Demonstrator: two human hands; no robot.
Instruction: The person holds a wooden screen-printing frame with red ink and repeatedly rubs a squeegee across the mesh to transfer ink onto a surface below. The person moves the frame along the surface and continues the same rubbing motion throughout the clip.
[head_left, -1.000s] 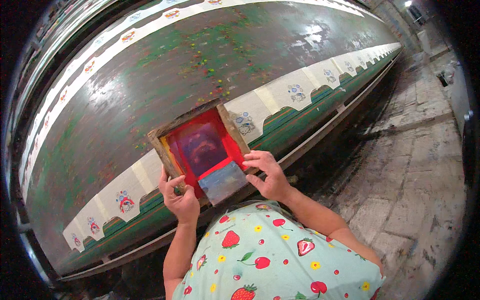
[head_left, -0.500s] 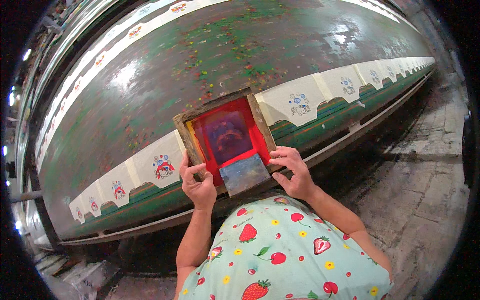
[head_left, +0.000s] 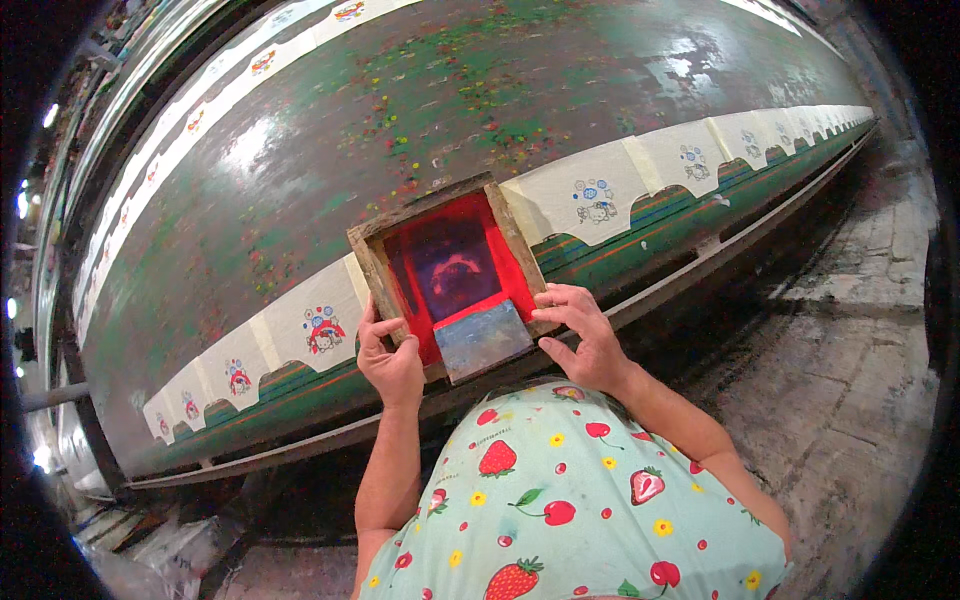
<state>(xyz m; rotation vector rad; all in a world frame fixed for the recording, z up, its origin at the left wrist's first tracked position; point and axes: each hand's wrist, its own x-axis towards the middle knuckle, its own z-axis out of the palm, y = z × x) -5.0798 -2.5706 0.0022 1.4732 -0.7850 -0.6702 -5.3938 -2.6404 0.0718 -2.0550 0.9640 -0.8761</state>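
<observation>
A wooden screen-printing frame [head_left: 520, 243] lies over the near row of cloth at the front edge of the long table. Red ink lines its inside, and a pinkish arch shows through the dark purple mesh [head_left: 448, 262]. At its near end rests a flat grey-blue squeegee [head_left: 485, 340], touched by neither hand. My left hand [head_left: 392, 368] grips the left side by the near corner, thumb and fingers closed on the wood. With fingertips on the near right corner, my right hand [head_left: 588, 342] holds the other side, its thumb just below.
Printed white cloth pieces run along the near edge: those left of the frame [head_left: 322, 330] carry red in their print, those right [head_left: 597, 205] only blue and grey outlines. Another cloth row [head_left: 262, 62] lines the far side. The green-grey tabletop [head_left: 300, 185] is ink-spotted.
Both hands and the frame have shifted slightly left in view. The mesh looks darker, and the pink arch stands out more. The squeegee still rests at the near end.
</observation>
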